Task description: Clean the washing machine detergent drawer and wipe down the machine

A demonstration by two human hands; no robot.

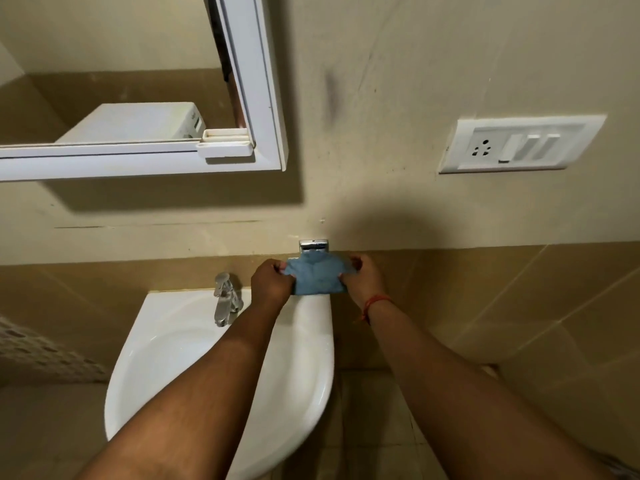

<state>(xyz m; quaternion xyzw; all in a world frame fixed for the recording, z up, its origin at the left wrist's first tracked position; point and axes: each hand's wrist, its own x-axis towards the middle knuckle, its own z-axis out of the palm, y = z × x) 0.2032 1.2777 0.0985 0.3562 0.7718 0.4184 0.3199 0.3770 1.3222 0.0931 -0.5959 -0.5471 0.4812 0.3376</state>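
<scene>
Above sink [194, 344], hands [272, 277] [365, 280] grip cloth [317, 275].

Both bare forearms outstretched, left hand [272, 279] and right hand [363, 278] level, fingers curled, pinching.

Left hand [272, 280] and right hand [363, 278] grip a blue cloth [317, 275], seemingly hung on a chrome holder [313, 244] above the sink [166, 341].

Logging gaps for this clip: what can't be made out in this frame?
- Head view: no washing machine or detergent drawer in frame.
- Blue cloth: its side edges hide inside the left hand and right hand.
- Chrome wall holder: the cloth covers its lower part.
- Washbasin: the forearms cross it; the drain is unseen.
</scene>
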